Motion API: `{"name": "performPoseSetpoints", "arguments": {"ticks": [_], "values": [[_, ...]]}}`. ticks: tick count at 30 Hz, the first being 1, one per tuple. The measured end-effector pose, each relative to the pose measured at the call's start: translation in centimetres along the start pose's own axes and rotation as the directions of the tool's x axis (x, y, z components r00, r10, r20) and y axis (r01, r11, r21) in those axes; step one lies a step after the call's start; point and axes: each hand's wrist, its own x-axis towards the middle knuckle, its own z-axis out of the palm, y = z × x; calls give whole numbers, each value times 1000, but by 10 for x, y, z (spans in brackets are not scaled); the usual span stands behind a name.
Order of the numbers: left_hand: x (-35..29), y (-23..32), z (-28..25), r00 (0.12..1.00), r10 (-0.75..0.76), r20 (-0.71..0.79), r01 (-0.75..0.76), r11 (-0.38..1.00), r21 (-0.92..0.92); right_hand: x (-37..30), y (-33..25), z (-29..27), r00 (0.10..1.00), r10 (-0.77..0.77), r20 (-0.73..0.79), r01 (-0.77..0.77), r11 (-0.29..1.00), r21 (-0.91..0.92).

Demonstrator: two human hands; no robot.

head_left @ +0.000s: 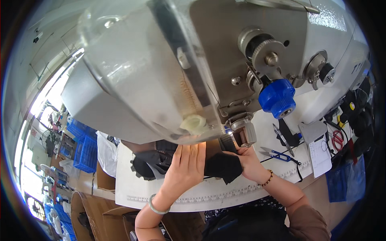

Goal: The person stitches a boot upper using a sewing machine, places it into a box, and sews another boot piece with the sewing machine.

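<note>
A piece of black and dark brown material [223, 166] lies under the head of a large white sewing machine [321, 36]. My left hand [187, 166] rests flat on it, fingers stretched out and side by side, with a pale bangle at the wrist. At the right edge my right hand [252, 165] holds the material, fingers bent around its border; some fingertips are hidden behind it. The needle area is mostly covered by the machine head and a clear plastic guard [152, 80]. More black folded material [148, 162] extends left of my left hand.
Blue thread snips [277, 154] and a pen-like tool [283, 138] lie right of my right hand. A written sheet [320, 154] sits farther right. A ruler strip [225, 195] runs along the table's front edge. Cardboard boxes [88, 213] and blue crates [85, 152] stand left.
</note>
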Motion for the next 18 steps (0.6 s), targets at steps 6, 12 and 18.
{"name": "performPoseSetpoints", "arguments": {"ticks": [6,12,18], "values": [[0,9,-4,997,-6,78,3,999,36,-1,-5,-1,996,-85,5,85,994,-72],[-4,7,5,1000,-27,9,27,999,30,0,-7,0,997,-75,-4,73,988,-133],[-8,1,13,993,-87,-77,75,986,-146,0,-5,3,993,-93,-68,87,992,-92]]}}
